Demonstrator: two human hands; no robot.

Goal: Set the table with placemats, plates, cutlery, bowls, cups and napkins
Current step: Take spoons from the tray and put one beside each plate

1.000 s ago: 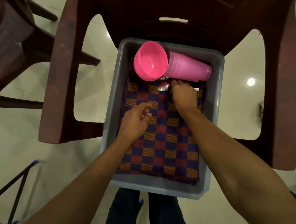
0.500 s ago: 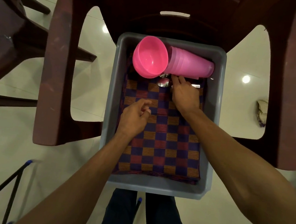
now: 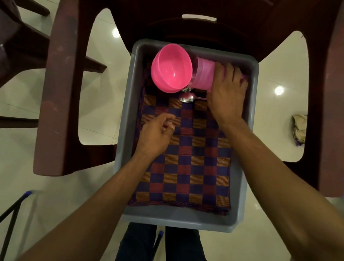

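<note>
A grey plastic tub (image 3: 176,220) sits on a dark red chair. Inside lies a stack of checkered placemats (image 3: 192,174) in purple, red and orange. At the tub's far end a pink bowl (image 3: 170,69) stands on its side against a stack of pink cups (image 3: 202,75) lying sideways. Steel spoons (image 3: 188,98) peek out below the bowl. My right hand (image 3: 227,91) wraps over the pink cups, fingers curled round them. Over the placemats hovers my left hand (image 3: 156,134), its fingers loosely curled and holding nothing.
The dark red plastic chair (image 3: 59,90) frames the tub with its armrests left and right. Another dark chair (image 3: 10,37) stands at the far left. A blue-tipped metal stand (image 3: 15,205) is at lower left. My legs (image 3: 161,253) show below the tub. Pale floor tiles surround everything.
My right hand moved from the spoons up onto the pink cups and closed round them. My left hand stayed about where it was over the placemats.
</note>
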